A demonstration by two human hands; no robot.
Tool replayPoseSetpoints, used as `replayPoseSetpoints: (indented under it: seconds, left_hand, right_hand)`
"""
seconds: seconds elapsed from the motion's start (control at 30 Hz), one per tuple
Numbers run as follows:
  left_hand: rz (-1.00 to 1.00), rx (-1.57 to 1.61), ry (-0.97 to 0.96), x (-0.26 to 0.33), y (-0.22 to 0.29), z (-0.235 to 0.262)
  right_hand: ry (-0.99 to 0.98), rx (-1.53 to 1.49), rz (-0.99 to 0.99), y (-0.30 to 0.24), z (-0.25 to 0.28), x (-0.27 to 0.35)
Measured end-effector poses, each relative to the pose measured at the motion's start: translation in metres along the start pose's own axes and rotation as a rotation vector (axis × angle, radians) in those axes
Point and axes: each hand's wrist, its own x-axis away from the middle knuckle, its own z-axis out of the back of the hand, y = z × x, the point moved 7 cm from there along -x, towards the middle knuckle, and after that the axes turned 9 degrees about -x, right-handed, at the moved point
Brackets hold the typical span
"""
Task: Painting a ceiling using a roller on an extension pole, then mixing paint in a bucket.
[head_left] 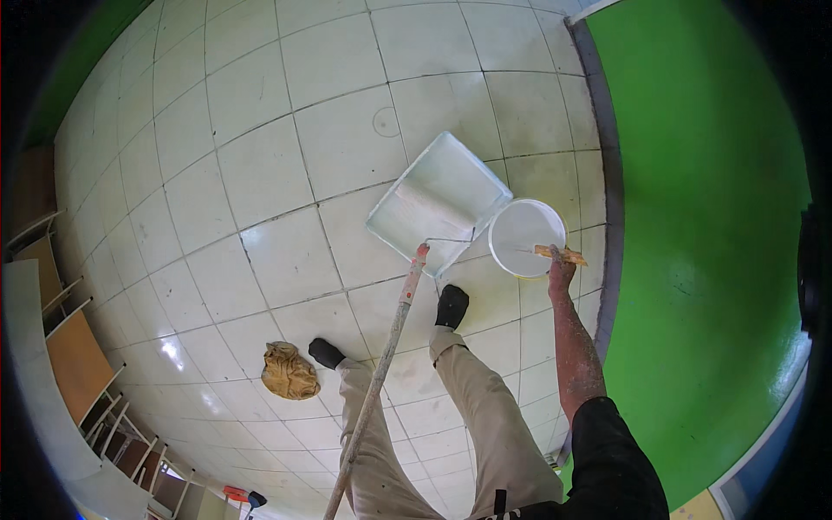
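Observation:
My right hand (562,270) is closed around a short, rough piece of wood (575,256), held over the right side of a white bucket (513,227). Pale liquid or a pale inside shows in the bucket; I cannot tell which. Touching the bucket on its left lies a paint tray (458,165), coated white. A paint roller (430,206) with a white sleeve rests in the tray. Its long, paint-spotted pole (374,390) slants down past my legs and leaves the picture at the lower edge. My left hand is out of view.
A crumpled brown cloth or bag (289,373) lies left of my feet on the tiled floor (260,165). A green wall (693,217) with a grey skirting (608,173) runs along the right. Chairs (82,360) stand at the far left, near a red object (235,493).

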Motion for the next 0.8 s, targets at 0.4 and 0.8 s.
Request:
replayPoseSetpoints:
  seconds: [0.4, 0.8]
  left_hand:
    - [0.090, -0.063, -0.011, 0.039, -0.030, -0.002]
    - [0.185, 0.086, -0.148, 0.008, 0.001, 0.000]
  right_hand:
    - [0.310, -0.663, -0.779, 0.069, -0.018, 0.049]
    - [0.052, -0.999, -1.023, 0.079, -0.064, 0.135]
